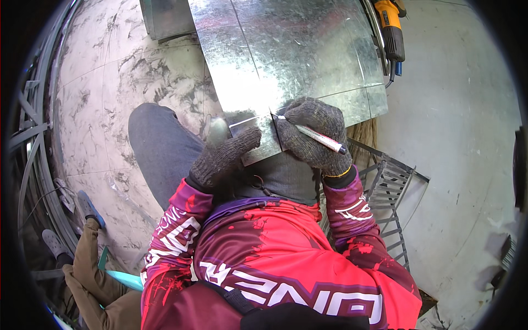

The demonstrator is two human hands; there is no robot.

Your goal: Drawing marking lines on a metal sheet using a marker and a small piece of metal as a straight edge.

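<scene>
A shiny sheet of galvanized metal (308, 60) lies in front of me, with thin dark lines running across it. My right hand (316, 132), in a dark grey knitted glove, is closed around a white and red marker pen (320, 137). The pen's tip meets the sheet near a dark line at its near end, and its dark back end points right. My left hand (225, 157), gloved alike, grips the sheet's near left corner, its thumb side on top; the fingers beneath are hidden. Beside that hand, a pale narrow strip crosses the corner; I cannot tell what it is.
A yellow and black angle grinder (391, 33) lies at the far right. A dark metal frame with bars (388, 192) stands right of my legs. Long metal profiles (41, 143) line the left side. Another person's legs (91, 269) are at the lower left. Another metal piece (168, 19) sits far left.
</scene>
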